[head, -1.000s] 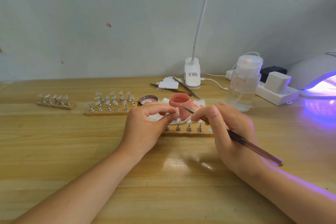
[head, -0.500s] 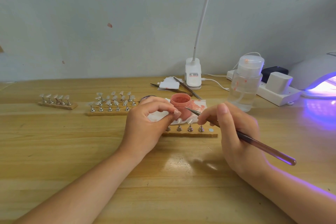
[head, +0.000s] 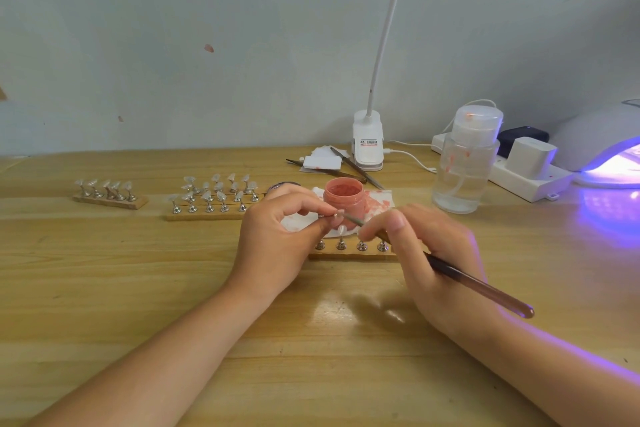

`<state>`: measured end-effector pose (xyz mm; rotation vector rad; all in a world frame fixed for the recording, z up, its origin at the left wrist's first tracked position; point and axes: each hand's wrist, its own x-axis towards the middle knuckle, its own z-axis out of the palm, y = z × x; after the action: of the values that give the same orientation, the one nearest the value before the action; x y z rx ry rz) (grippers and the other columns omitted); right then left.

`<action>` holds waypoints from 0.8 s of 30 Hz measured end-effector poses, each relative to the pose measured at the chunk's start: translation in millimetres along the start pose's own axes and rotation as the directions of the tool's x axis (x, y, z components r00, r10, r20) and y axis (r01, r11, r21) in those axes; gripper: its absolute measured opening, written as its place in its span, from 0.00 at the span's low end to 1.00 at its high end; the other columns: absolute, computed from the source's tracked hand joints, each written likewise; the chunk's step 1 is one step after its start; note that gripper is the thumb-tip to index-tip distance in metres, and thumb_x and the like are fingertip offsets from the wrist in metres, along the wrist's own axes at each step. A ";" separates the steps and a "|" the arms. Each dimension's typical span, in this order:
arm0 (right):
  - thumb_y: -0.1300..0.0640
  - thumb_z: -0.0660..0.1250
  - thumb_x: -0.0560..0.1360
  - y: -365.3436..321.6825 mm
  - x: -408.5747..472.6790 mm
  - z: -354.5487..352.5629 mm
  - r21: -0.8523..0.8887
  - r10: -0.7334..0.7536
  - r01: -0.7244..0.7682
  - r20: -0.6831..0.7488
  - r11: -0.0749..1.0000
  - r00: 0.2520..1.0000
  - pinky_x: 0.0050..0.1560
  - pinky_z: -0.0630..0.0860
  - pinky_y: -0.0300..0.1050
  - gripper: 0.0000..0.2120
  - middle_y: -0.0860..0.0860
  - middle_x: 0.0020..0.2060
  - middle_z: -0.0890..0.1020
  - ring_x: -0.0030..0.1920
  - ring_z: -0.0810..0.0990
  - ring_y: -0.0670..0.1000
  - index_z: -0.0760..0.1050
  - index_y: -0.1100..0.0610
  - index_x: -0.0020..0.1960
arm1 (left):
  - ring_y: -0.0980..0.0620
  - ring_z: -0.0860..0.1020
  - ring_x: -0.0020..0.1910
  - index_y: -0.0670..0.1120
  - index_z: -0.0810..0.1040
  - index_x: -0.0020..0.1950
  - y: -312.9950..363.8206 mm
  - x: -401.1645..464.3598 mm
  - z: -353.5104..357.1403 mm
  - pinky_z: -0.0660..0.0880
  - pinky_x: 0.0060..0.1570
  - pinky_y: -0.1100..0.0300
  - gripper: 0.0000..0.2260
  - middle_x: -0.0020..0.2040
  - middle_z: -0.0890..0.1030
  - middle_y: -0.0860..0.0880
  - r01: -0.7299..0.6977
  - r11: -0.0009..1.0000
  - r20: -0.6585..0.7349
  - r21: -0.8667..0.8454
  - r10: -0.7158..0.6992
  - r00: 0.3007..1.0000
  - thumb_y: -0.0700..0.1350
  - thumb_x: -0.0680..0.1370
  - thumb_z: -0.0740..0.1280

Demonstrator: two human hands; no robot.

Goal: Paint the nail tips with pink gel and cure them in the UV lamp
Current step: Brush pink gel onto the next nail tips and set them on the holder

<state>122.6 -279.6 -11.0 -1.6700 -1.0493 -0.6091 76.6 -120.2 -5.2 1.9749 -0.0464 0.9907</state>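
- Head view, centre: our left hand point(head: 277, 236) pinches a small nail-tip stand point(head: 329, 216) between thumb and forefinger, lifted just above the near wooden holder strip point(head: 353, 255). The tip on it is too small to judge for colour.
- Our right hand point(head: 426, 253) has its grip closed round a gel brush point(head: 478, 288), pencil fashion. The bristle end meets the held tip beside the left fingertips; the handle trails back to the right over the counter point(head: 173, 288).
- The open jar of pink gel point(head: 343, 199) stands just behind the hands on a smeared white wipe point(head: 377, 206).
- Four metal stand bases show in the near strip, one with a pale tip point(head: 342, 229) upright on it.
- Left of the jar: a larger holder point(head: 211, 210) of clear tips in rows, and farther left a short holder point(head: 110, 199) of five.
- Right: a clear pump bottle point(head: 464, 163), a power strip point(head: 530, 180), then the UV lamp point(head: 602, 146) at the frame edge, glowing violet.
- Back: a clip lamp point(head: 368, 146), spare tools and white cards.
- Handling, our judgement: the tip is featherlight, thin and smooth, likely to pop off its stand under side pressure. Best held by the metal stem, never the painted face. The brush wants a light stroke; wet gel smears at a touch until cured.
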 end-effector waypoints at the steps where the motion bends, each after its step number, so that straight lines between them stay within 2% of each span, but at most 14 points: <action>1: 0.49 0.52 0.79 0.1 0.1 0.1 0.014 -0.007 0.006 0.013 1.000 1.000 0.38 0.69 0.42 0.23 0.42 0.30 0.77 0.33 0.75 0.42 0.79 0.57 0.35 | 0.66 0.75 0.42 0.56 0.78 0.34 -0.4 0.0 0.2 0.67 0.44 0.76 0.13 0.36 0.77 0.57 0.004 1.000 -0.002 0.002 -0.004 1.000 0.38 0.65 0.75; 4: 0.51 0.52 0.79 -1.1 -0.2 -0.6 0.049 -0.020 0.020 0.007 0.999 1.000 0.37 0.70 0.44 0.24 0.44 0.29 0.78 0.32 0.75 0.42 0.79 0.58 0.34 | 0.67 0.75 0.42 0.56 0.78 0.34 -1.0 0.1 0.8 0.66 0.44 0.77 0.14 0.35 0.77 0.57 0.010 1.000 -0.006 0.010 -0.010 1.000 0.37 0.65 0.75; 6: 0.52 0.53 0.78 -1.4 0.4 -0.4 0.025 0.003 -0.002 -0.008 1.000 1.000 0.37 0.70 0.46 0.20 0.40 0.31 0.77 0.33 0.75 0.44 0.79 0.57 0.36 | 0.67 0.75 0.42 0.56 0.78 0.34 -0.9 0.1 0.7 0.66 0.44 0.77 0.14 0.35 0.76 0.57 0.001 1.000 -0.010 0.013 -0.001 1.000 0.37 0.65 0.75; 8: 0.51 0.53 0.78 -2.3 1.2 0.0 0.010 0.018 -0.018 0.017 1.000 1.000 0.38 0.69 0.43 0.20 0.37 0.32 0.75 0.34 0.74 0.42 0.79 0.56 0.37 | 0.67 0.75 0.42 0.57 0.78 0.34 -1.2 0.3 0.7 0.66 0.44 0.78 0.14 0.35 0.76 0.57 -0.002 1.000 -0.011 0.015 0.002 1.000 0.37 0.65 0.75; 11: 0.52 0.53 0.78 -3.5 0.3 -0.9 0.036 -0.013 0.012 0.028 0.999 1.000 0.38 0.68 0.41 0.22 0.40 0.29 0.77 0.32 0.73 0.39 0.79 0.57 0.34 | 0.66 0.75 0.43 0.56 0.78 0.34 -1.2 0.4 1.1 0.66 0.44 0.78 0.14 0.36 0.76 0.57 0.003 1.000 -0.007 0.021 -0.003 1.000 0.37 0.65 0.75; 15: 0.52 0.53 0.78 -3.3 2.1 -0.8 0.032 0.051 -0.051 0.009 0.998 0.999 0.39 0.66 0.35 0.20 0.34 0.28 0.72 0.33 0.73 0.37 0.78 0.57 0.35 | 0.64 0.75 0.43 0.56 0.77 0.34 -2.1 -0.1 0.7 0.67 0.45 0.76 0.15 0.37 0.76 0.57 -0.027 0.998 0.003 0.057 0.027 1.000 0.35 0.65 0.75; 19: 0.52 0.53 0.78 -2.8 -0.7 -1.3 0.070 0.033 -0.035 0.033 0.997 0.999 0.39 0.68 0.40 0.22 0.41 0.28 0.78 0.32 0.74 0.37 0.78 0.57 0.32 | 0.61 0.75 0.43 0.56 0.77 0.33 -2.0 -0.3 0.9 0.66 0.45 0.76 0.15 0.37 0.76 0.57 -0.009 0.998 0.001 0.065 0.009 1.000 0.36 0.65 0.75; 24: 0.51 0.53 0.77 -4.2 1.4 0.1 0.023 0.068 -0.068 -0.001 0.997 0.998 0.39 0.66 0.34 0.20 0.33 0.28 0.72 0.33 0.74 0.36 0.78 0.56 0.35 | 0.59 0.75 0.42 0.56 0.78 0.34 -1.4 -0.1 0.0 0.67 0.45 0.76 0.15 0.36 0.76 0.56 -0.026 0.998 0.008 0.058 0.025 1.000 0.36 0.65 0.75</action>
<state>119.6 -278.7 -7.8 -1.6780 -0.9902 -0.5524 77.1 -119.4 -6.3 2.0357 -0.0473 1.0115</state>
